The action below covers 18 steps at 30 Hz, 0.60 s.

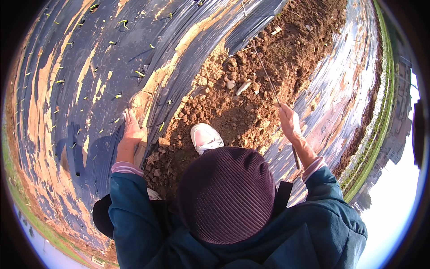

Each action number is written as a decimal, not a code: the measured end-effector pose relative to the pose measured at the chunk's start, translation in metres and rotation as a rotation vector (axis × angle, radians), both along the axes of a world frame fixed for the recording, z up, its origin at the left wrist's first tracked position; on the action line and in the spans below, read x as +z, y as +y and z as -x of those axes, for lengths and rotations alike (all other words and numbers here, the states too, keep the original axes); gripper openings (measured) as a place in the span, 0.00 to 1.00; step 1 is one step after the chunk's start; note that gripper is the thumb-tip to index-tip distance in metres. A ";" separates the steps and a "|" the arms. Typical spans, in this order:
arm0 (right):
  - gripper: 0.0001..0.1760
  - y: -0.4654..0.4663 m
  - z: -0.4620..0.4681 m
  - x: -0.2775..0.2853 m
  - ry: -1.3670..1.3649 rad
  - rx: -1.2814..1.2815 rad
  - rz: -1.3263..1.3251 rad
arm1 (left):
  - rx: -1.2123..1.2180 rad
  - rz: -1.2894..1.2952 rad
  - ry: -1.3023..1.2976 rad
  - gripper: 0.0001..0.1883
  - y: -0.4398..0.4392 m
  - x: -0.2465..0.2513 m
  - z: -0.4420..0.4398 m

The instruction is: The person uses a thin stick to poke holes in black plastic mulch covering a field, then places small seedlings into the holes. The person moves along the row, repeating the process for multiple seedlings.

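Observation:
My left hand (133, 130) lies flat with its fingers extended at the edge of a band of loose tan soil (158, 79) on black plastic mulch film (134, 37). It holds nothing. Small green seedlings (139, 73) poke through holes in the film around it. In my right hand (289, 122) is a long thin rod (267, 75), gripped partway along. Its far tip reaches over the furrow near the film's edge, beside a thin pale twig. The rod's thicker end (296, 158) shows behind my right wrist.
Brown clods fill the furrow (218, 104), with pale stones (243, 88) among them. A white shoe (206, 136) stands there. Another film-covered bed (331, 101), glaring in the sun, runs along the right. A ribbed dark cap (228, 195) covers the lower middle of the view.

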State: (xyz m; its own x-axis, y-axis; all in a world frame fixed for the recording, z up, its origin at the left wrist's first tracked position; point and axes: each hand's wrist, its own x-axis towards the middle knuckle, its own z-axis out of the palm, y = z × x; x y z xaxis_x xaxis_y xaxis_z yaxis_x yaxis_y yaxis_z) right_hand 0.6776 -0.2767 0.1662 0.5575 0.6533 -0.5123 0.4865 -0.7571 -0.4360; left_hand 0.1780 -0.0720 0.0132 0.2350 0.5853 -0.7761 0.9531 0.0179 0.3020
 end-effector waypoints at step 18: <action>0.18 0.003 -0.029 -0.025 0.215 -0.065 0.026 | -0.004 -0.011 0.005 0.58 0.000 -0.007 0.004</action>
State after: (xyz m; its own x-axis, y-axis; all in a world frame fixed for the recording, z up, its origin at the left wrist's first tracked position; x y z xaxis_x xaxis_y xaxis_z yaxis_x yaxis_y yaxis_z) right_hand 0.7068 -0.2740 0.1413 0.4740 0.6045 -0.6403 0.3344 -0.7962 -0.5042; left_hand 0.1736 -0.0723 0.0061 0.2333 0.5928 -0.7709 0.9546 0.0113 0.2976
